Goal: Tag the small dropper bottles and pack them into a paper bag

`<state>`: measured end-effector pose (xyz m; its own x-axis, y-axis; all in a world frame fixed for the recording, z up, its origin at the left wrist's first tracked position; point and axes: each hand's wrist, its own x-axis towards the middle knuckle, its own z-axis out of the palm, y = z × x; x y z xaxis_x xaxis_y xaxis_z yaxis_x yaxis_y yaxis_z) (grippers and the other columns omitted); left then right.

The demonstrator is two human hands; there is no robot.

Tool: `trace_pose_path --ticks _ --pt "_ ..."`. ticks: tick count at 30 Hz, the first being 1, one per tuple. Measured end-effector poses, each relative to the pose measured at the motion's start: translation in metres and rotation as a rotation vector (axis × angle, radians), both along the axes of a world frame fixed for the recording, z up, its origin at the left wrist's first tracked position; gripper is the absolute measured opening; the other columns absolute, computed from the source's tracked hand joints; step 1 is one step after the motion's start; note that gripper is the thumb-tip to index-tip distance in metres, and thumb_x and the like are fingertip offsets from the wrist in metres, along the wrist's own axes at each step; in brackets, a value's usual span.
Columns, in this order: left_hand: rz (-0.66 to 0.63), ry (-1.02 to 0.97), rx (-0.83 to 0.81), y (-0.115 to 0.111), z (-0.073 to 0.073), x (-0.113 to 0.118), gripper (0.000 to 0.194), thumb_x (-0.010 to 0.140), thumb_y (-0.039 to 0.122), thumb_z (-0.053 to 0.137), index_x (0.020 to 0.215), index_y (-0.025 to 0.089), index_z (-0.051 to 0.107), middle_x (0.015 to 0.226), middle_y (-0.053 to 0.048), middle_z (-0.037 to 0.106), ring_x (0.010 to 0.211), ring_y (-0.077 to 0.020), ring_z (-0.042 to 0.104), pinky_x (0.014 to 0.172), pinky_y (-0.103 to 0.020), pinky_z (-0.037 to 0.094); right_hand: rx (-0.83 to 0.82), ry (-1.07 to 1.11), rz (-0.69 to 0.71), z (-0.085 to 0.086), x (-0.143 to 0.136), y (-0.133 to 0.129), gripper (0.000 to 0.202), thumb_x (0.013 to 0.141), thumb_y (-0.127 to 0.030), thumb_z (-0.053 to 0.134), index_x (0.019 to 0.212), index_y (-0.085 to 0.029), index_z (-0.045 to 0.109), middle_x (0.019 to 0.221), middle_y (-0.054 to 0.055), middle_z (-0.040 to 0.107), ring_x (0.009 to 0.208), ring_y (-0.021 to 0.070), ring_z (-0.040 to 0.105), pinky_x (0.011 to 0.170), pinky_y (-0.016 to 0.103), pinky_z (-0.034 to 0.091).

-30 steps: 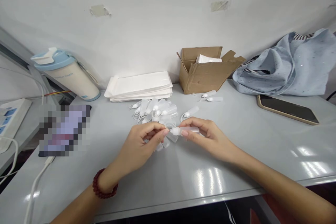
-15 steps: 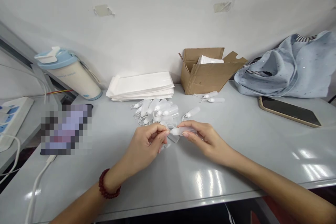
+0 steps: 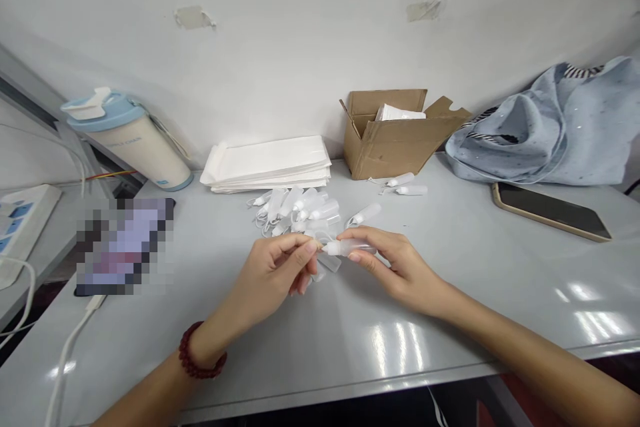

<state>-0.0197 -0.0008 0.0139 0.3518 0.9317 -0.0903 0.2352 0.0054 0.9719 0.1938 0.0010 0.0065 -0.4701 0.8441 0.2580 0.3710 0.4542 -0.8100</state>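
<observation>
My right hand [image 3: 393, 265] grips the body of a small translucent squeeze bottle [image 3: 345, 247] between thumb and fingers. The bottle lies nearly level, its white nozzle toward the left. At that nozzle my left hand [image 3: 281, 265] pinches the tip with thumb and forefinger; the fingertips hide what exactly is between them. A thin white loop, partly hidden, shows above the nozzle. Just behind the hands is a pile of similar bottles [image 3: 300, 205] with thin cords. A single bottle [image 3: 367, 214] lies behind my right hand.
Behind the pile lies a stack of white envelopes [image 3: 270, 159]. An open cardboard box [image 3: 385, 150] stands to its right, with two bottles before it. A blue bag [image 3: 545, 127] and phone [image 3: 553, 210] are at right; a tumbler [image 3: 145, 143] and pixelated phone [image 3: 125, 247] at left.
My left hand has shifted slightly left, its lower fingers a little more spread. The thin white loop above the nozzle has flattened. My right hand and its bottle have hardly moved.
</observation>
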Motion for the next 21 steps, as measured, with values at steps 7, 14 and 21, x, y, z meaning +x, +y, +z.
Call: trace_pose_path --ticks 7,14,21 --pt "0.014 0.018 0.036 -0.001 0.002 -0.001 0.020 0.086 0.035 0.057 0.083 0.017 0.064 0.064 0.002 0.057 0.048 -0.0065 0.049 0.046 -0.019 0.042 0.042 -0.008 0.001 0.002 0.002 0.000 0.022 0.093 -0.027 0.047 0.110 -0.020 0.058 0.101 0.005 0.067 0.089 0.0163 0.062 0.079 0.030 0.048" --pt "0.064 0.093 0.059 0.003 0.008 -0.005 0.020 0.083 0.035 0.058 0.077 0.016 0.063 0.059 0.003 0.055 0.046 -0.0061 0.046 0.045 -0.019 0.041 0.089 -0.059 0.010 0.003 0.007 0.008 0.023 0.090 -0.029 0.053 0.110 -0.019 0.058 0.098 0.006 0.065 0.087 0.0164 0.060 0.077 0.031 0.048" --pt "0.188 0.169 0.043 0.016 0.010 -0.015 0.023 0.082 0.038 0.059 0.075 0.016 0.065 0.055 0.003 0.052 0.045 -0.0071 0.043 0.045 -0.020 0.039 0.361 -0.238 -0.143 -0.010 0.033 0.040 0.021 0.092 -0.024 0.046 0.108 -0.019 0.059 0.102 0.010 0.063 0.095 0.0223 0.058 0.083 0.041 0.048"
